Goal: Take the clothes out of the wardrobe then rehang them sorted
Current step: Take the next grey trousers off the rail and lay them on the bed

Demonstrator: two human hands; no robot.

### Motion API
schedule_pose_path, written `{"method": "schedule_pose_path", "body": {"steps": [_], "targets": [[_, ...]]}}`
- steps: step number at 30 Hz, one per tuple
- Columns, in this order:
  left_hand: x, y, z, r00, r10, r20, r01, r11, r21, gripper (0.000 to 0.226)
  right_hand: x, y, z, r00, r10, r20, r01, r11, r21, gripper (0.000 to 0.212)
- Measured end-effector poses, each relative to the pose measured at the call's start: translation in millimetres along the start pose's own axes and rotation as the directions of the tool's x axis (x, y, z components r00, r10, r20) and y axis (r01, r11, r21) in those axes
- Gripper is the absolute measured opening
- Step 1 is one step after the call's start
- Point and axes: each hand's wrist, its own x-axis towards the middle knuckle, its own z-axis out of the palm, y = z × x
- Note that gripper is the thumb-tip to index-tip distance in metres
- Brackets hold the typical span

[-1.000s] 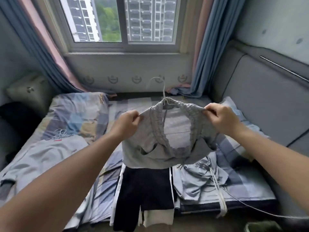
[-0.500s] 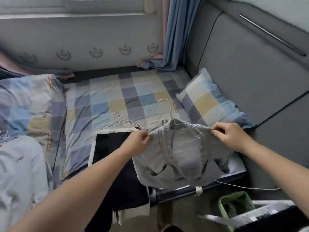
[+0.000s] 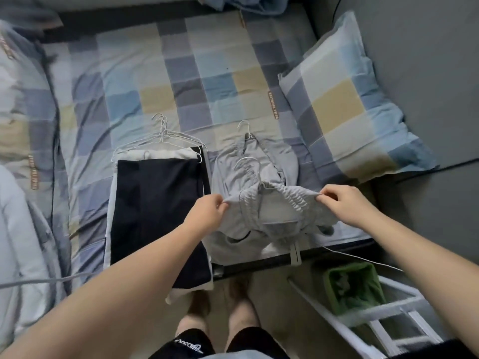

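left hand [image 3: 207, 216]: I see it pinching one waistband corner of the grey shorts [image 3: 278, 218].
right hand [image 3: 347, 206]: pinching the opposite corner.
shorts' axis: waistband stretched side to side between both hands (hanger hook [image 3: 246, 164] pointing away from me).
position: directly above the grey pile [image 3: 259, 149] near the bed [image 3: 207, 73] edge.

Matt gray cloth shorts [image 3: 274, 221], wire hangers [image 3: 166, 136]

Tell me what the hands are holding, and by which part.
Both hold the grey garment by its gathered waistband: the left hand pinches the left end, the right hand the right end.
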Motion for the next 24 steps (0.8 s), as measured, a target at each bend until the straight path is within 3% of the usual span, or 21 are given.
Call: {"method": "schedule_pose_path", "body": {"steps": [3,6,8,14,18,24], "targets": [[39,0,9,0.999,-0.003,-0.046,0.007,0.997,0.083,0.025,35,11,13,0.999,0.042,-0.023,-0.043,0.999,-0.025,0.018],[77,5,14,0.991,-0.040,-0.129,0.071,0.968,0.242,0.029,67,17,25,0.993,0.058,-0.105,-0.086,0.955,-0.285,0.022],[103,9,18,0.988,-0.066,-0.140,0.098,0.969,0.228,0.030,91,19,31,0.987,0.054,-0.153,-0.107,0.926,-0.362,0.025],[165,8,26,0.990,-0.078,-0.117,0.066,0.993,-0.102,0.032,158,25,45,0.961,0.177,-0.213,-0.184,0.983,-0.012,0.035],[160,1,27,0.993,-0.100,-0.063,0.093,0.991,-0.095,0.054,168,24,64,0.971,0.238,-0.023,-0.233,0.964,0.131,0.062],[97,-12,33,0.993,-0.115,0.000,0.114,0.992,-0.058,0.067,115,5,95,0.949,0.305,0.081,-0.314,0.937,0.156,0.066]]}}
